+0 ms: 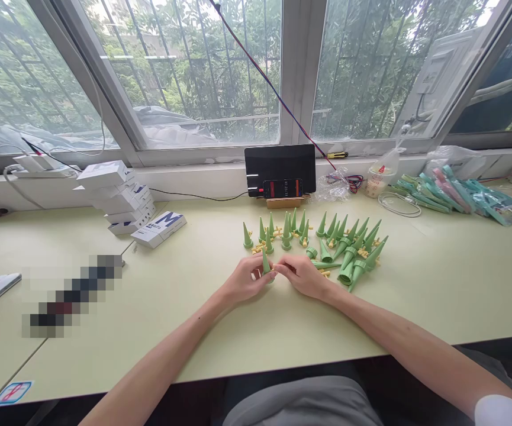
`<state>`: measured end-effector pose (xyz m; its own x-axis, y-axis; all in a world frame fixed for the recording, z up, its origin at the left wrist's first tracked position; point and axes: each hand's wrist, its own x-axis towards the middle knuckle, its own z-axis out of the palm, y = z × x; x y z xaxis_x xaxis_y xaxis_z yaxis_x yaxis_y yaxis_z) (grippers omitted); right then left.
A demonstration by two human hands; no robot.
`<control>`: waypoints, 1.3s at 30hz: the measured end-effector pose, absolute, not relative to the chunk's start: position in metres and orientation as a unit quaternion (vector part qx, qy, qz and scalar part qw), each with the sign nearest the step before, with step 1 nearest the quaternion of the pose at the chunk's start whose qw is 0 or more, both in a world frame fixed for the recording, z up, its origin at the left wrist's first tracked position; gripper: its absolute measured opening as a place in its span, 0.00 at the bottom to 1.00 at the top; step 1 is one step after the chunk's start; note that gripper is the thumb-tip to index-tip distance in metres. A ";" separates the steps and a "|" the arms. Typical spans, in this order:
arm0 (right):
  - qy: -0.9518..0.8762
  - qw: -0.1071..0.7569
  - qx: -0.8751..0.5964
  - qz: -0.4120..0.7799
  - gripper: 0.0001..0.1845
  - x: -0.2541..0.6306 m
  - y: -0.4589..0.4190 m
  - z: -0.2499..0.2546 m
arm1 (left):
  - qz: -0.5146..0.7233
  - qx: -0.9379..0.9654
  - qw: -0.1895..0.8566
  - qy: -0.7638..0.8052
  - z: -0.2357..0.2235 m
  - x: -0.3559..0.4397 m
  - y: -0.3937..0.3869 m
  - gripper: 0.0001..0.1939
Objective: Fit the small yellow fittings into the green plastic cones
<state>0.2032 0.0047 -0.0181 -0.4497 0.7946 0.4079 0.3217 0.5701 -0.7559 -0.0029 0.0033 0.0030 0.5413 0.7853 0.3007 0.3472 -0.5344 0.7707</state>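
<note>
Hands grasp a green cone between them, upright, its narrow tip pointing up.

A large dark-blue letter M stands on the flat white box, with smaller lettering beside it (too small to read surely). The stacked white boxes carry blue print that cannot be made out. On the phone, a row of pale digits shows between red and orange patches, too small to read surely. The corner sticker bears a red looping mark inside a blue border (possibly a figure, but unclear).
</note>
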 end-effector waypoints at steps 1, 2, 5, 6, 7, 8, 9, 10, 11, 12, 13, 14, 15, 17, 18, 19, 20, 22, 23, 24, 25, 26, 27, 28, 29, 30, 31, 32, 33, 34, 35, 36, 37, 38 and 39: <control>-0.798 0.387 -0.351 0.299 0.22 0.203 0.005 -0.018 | 0.328 0.813 0.335 0.346 0.004 -0.003 0.003 0.10; -0.801 0.385 -0.351 0.296 0.24 0.203 0.005 -0.018 | 0.328 0.814 0.335 0.342 0.004 -0.002 0.003 0.10; -0.804 0.381 -0.349 0.294 0.25 0.204 0.005 -0.019 | 0.330 0.816 0.332 0.338 0.003 -0.002 0.003 0.09; -0.804 0.380 -0.350 0.294 0.26 0.204 0.005 -0.019 | 0.331 0.817 0.329 0.339 0.002 -0.002 0.003 0.09; -0.803 0.380 -0.351 0.296 0.26 0.204 0.005 -0.020 | 0.332 0.817 0.326 0.340 0.001 -0.002 0.003 0.09; -0.802 0.379 -0.353 0.298 0.26 0.204 0.006 -0.020 | 0.333 0.817 0.323 0.342 0.000 -0.002 0.004 0.09; -0.801 0.379 -0.353 0.301 0.26 0.204 0.006 -0.020 | 0.334 0.817 0.320 0.344 -0.001 -0.002 0.004 0.09; -0.800 0.379 -0.352 0.304 0.26 0.204 0.006 -0.020 | 0.335 0.817 0.318 0.345 -0.002 -0.002 0.004 0.10; -0.800 0.379 -0.351 0.307 0.27 0.204 0.006 -0.021 | 0.336 0.817 0.317 0.346 -0.003 -0.002 0.005 0.10; -0.800 0.380 -0.349 0.306 0.27 0.204 0.006 -0.021 | 0.336 0.817 0.317 0.345 -0.004 -0.002 0.005 0.10; -0.801 0.383 -0.348 0.302 0.28 0.204 0.006 -0.021 | 0.336 0.817 0.316 0.345 -0.004 -0.003 0.005 0.10; -0.802 0.387 -0.347 0.295 0.28 0.204 0.006 -0.021 | 0.337 0.817 0.316 0.345 -0.005 -0.003 0.005 0.09; -0.803 0.394 -0.344 0.285 0.29 0.204 0.006 -0.021 | 0.338 0.816 0.316 0.345 -0.005 -0.003 0.005 0.10; -0.804 0.410 -0.337 0.269 0.28 0.203 0.006 -0.020 | 0.343 0.813 0.320 0.345 -0.004 -0.003 0.005 0.10; -0.802 0.417 -0.334 0.266 0.27 0.202 0.006 -0.019 | 0.345 0.812 0.322 0.345 -0.004 -0.003 0.005 0.11; -0.800 0.422 -0.333 0.267 0.26 0.202 0.005 -0.018 | 0.346 0.811 0.323 0.345 -0.003 -0.002 0.004 0.11; -0.796 0.426 -0.333 0.273 0.24 0.202 0.005 -0.017 | 0.347 0.810 0.323 0.345 -0.003 -0.002 0.004 0.11; -0.788 0.427 -0.335 0.291 0.22 0.201 0.003 -0.015 | 0.347 0.810 0.321 0.347 -0.003 -0.002 0.004 0.11; -0.785 0.427 -0.335 0.300 0.21 0.201 0.003 -0.014 | 0.348 0.810 0.320 0.348 -0.003 -0.001 0.004 0.11; -0.782 0.426 -0.335 0.306 0.19 0.201 0.002 -0.014 | 0.348 0.809 0.318 0.350 -0.003 -0.001 0.004 0.11; -0.780 0.427 -0.335 0.309 0.17 0.201 0.002 -0.014 | 0.350 0.809 0.317 0.351 -0.003 -0.001 0.005 0.11; -0.779 0.429 -0.335 0.310 0.15 0.201 0.001 -0.015 | 0.351 0.808 0.315 0.353 -0.003 -0.001 0.005 0.12; -0.779 0.432 -0.333 0.311 0.13 0.201 0.001 -0.015 | 0.354 0.806 0.313 0.356 -0.003 -0.001 0.005 0.12; -0.778 0.435 -0.329 0.313 0.11 0.202 0.001 -0.015 | 0.356 0.804 0.312 0.359 -0.003 -0.002 0.005 0.12; -0.777 0.437 -0.324 0.315 0.10 0.202 0.000 -0.016 | 0.359 0.802 0.312 0.362 -0.004 -0.002 0.005 0.12; -0.776 0.440 -0.319 0.320 0.09 0.202 0.000 -0.016 | 0.361 0.799 0.313 0.364 -0.004 -0.002 0.006 0.11; -0.776 0.442 -0.313 0.324 0.09 0.202 0.000 -0.016 | 0.364 0.797 0.316 0.365 -0.004 -0.003 0.006 0.11; -0.775 0.445 -0.307 0.328 0.08 0.203 0.000 -0.015 | 0.367 0.795 0.318 0.364 -0.003 -0.003 0.006 0.11; -0.774 0.446 -0.303 0.332 0.08 0.203 0.000 -0.015 | 0.369 0.793 0.320 0.364 -0.003 -0.003 0.007 0.10; -0.774 0.447 -0.300 0.335 0.07 0.203 0.001 -0.015 | 0.371 0.791 0.321 0.364 -0.003 -0.003 0.007 0.10; -0.773 0.446 -0.298 0.339 0.07 0.203 0.001 -0.014 | 0.372 0.790 0.323 0.365 -0.003 -0.003 0.007 0.10; -0.773 0.444 -0.297 0.342 0.07 0.203 0.001 -0.014 | 0.373 0.789 0.323 0.366 -0.003 -0.003 0.007 0.10; -0.773 0.441 -0.297 0.346 0.08 0.203 0.001 -0.015 | 0.373 0.788 0.324 0.367 -0.003 -0.003 0.007 0.10; -0.772 0.438 -0.299 0.349 0.08 0.203 0.001 -0.015 | 0.372 0.788 0.324 0.368 -0.003 -0.003 0.007 0.10; -0.772 0.436 -0.301 0.352 0.08 0.203 0.002 -0.016 | 0.371 0.788 0.324 0.369 -0.003 -0.003 0.007 0.11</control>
